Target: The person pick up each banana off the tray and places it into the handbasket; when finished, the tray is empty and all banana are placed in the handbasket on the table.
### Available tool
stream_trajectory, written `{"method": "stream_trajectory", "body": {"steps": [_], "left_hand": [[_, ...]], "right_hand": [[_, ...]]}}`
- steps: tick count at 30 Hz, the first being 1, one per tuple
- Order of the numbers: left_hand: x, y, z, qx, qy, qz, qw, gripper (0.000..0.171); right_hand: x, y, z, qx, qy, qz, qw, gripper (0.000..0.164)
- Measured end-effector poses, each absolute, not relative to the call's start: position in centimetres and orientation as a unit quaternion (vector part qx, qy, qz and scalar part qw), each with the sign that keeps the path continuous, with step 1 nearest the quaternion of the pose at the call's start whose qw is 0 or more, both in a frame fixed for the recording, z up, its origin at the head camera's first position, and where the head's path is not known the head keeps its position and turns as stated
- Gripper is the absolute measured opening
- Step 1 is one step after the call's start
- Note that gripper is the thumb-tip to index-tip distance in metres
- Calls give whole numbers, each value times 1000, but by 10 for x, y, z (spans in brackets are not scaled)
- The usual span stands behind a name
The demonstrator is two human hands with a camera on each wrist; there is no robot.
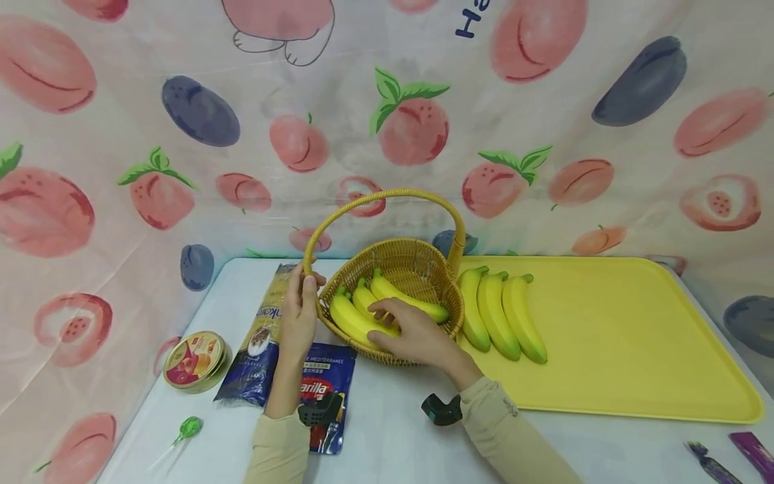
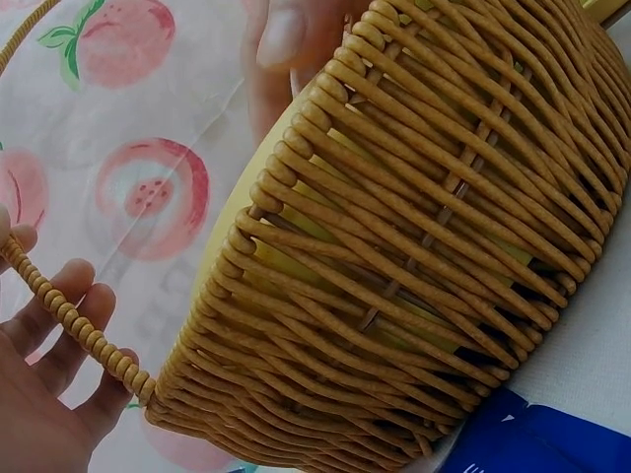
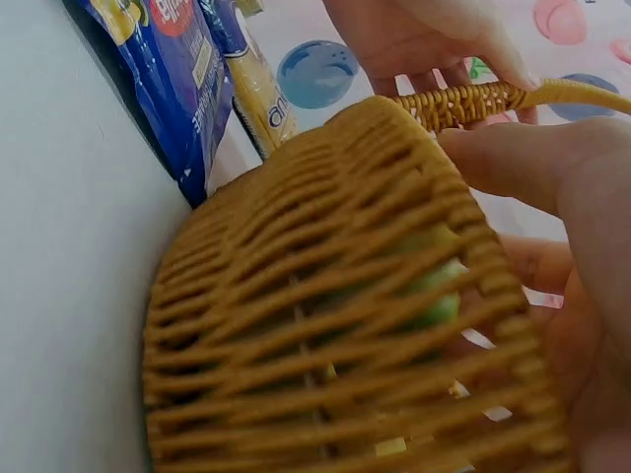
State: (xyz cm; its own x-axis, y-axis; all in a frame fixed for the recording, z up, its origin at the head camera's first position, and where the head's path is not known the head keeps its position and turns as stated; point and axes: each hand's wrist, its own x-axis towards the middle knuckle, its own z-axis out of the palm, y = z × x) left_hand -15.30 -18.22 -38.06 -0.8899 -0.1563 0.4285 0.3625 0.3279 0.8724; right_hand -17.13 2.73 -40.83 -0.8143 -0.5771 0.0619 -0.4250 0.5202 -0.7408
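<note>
A wicker basket (image 1: 387,356) with a tall arched handle stands tilted, its opening facing me. Several yellow bananas (image 1: 353,321) lie inside it. My left hand (image 1: 299,316) grips the left foot of the handle; the left wrist view shows its fingers (image 2: 74,320) curled round the wrapped cane. Over the basket's front rim reaches my right hand (image 1: 417,333), fingers loosely bent above the bananas. In the right wrist view a gap shows between its thumb (image 3: 523,163) and fingers, with no banana held there. The basket wall partly hides those fingers.
Three bananas (image 1: 503,316) lie on a yellow tray (image 1: 635,336) right of the basket. On the left are a pasta bag (image 1: 256,343), a blue pouch (image 1: 329,376), a round tin (image 1: 196,361) and a green lollipop (image 1: 190,427). Wrapped sweets (image 1: 713,464) lie front right.
</note>
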Motion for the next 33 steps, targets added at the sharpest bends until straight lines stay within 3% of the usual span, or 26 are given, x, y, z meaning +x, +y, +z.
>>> {"method": "stream_trajectory", "body": {"steps": [12, 27, 33], "left_hand": [[-151, -187, -380, -59, -781, -591, 194, 37], [-150, -189, -378, -42, -783, -590, 191, 36], [-155, -190, -387, -47, -757, -615, 215, 36]], "right_hand": [[-169, 60, -410, -285, 859, -425, 12, 28], [-166, 105, -413, -288, 830, -475, -51, 21], [-163, 127, -412, -265, 847, -456, -71, 21]]}}
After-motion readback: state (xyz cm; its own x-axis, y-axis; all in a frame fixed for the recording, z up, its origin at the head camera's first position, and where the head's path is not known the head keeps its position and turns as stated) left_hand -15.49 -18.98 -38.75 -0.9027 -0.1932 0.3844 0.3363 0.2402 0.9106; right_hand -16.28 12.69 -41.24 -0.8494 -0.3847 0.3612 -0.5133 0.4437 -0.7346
